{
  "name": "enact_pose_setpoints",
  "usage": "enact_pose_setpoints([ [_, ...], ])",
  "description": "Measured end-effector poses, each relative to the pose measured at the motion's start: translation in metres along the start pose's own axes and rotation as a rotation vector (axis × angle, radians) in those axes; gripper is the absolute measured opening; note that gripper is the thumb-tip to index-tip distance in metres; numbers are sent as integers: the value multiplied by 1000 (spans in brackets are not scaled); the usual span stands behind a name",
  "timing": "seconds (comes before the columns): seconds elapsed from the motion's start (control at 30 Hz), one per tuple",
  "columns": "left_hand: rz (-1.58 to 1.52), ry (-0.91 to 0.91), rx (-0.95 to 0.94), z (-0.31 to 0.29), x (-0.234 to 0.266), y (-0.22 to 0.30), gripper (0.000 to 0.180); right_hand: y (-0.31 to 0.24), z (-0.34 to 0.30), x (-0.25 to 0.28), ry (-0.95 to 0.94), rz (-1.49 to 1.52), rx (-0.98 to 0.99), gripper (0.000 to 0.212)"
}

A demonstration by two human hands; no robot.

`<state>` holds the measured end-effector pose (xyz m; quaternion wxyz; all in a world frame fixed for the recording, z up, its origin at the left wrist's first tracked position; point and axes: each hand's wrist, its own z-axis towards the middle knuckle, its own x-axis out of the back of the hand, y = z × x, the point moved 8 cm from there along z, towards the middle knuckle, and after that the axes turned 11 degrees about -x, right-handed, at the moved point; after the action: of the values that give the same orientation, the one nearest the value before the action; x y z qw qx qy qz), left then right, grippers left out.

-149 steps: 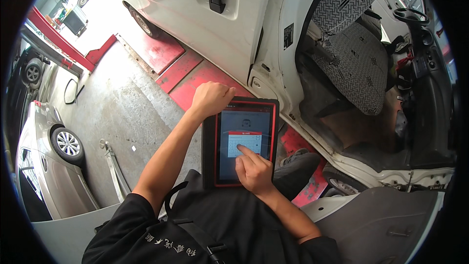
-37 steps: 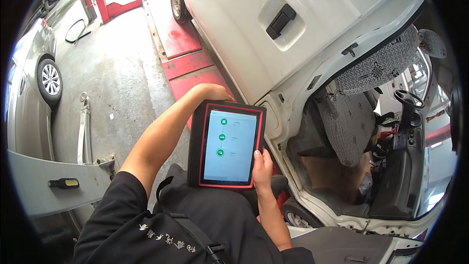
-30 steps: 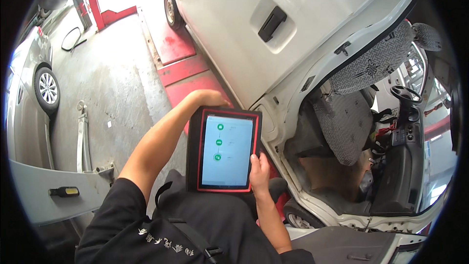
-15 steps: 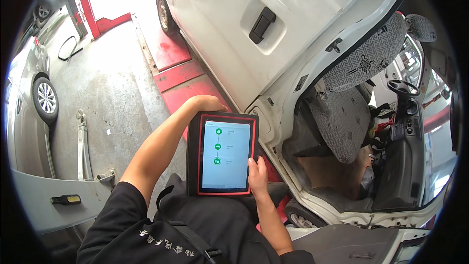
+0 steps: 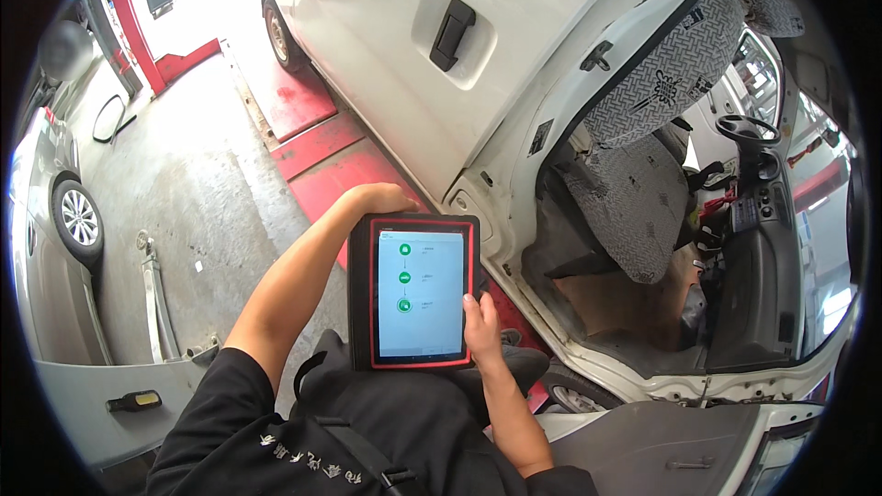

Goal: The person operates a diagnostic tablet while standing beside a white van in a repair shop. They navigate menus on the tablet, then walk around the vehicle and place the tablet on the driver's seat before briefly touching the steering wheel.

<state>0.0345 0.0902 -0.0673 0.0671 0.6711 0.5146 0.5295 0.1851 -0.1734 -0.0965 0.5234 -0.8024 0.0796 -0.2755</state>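
Observation:
A tablet (image 5: 421,298) in a black case with a red rim is held upright in front of my body. Its lit screen shows a column of three green round icons linked by arrows. My left hand (image 5: 381,197) curls over the tablet's top edge, with its fingertips hidden behind the case. At the right edge, my right hand (image 5: 482,329) grips the frame, thumb along the front rim and the other fingers partly out of sight behind.
To the right stands a white van (image 5: 386,64) with its front door open, showing a patterned seat (image 5: 634,211) and steering wheel (image 5: 749,129). Red lift plates (image 5: 317,147) lie beside it. A grey car (image 5: 55,248) and metal lift arm (image 5: 156,303) are at left.
My view has shifted slightly, so the van and lift plates appear further left and the grey car lower. Both hands keep their hold on the tablet.

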Motion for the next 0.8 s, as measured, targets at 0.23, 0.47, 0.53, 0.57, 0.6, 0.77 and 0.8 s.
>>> enact_pose_setpoints([
  [0.23, 281, -112, -351, 49, -25, -14, 40, 13, 1, 5, 58, 25, -26, 46],
  [0.47, 291, -15, -357, 58, -17, -72, 44, 12, 16, -6, -2, -7, -98, 48],
  [0.53, 168, 49, -238, 54, 1, -54, 50, 6, 11, -1, 54, 23, -91, 51],
  [0.57, 119, 111, -191, 36, 18, -34, 54, -3, 5, 3, 67, 47, -103, 56],
  [0.6, -115, 17, -87, 29, 25, -28, 56, 4, 5, 5, 78, 67, -112, 55],
  [0.77, -1139, 164, -194, -22, 26, -37, 66, 23, 4, 13, 234, 316, -18, 51],
  [0.8, -1168, 187, -268, -31, 8, -49, 77, 25, 10, 10, 198, 312, -35, 50],
])
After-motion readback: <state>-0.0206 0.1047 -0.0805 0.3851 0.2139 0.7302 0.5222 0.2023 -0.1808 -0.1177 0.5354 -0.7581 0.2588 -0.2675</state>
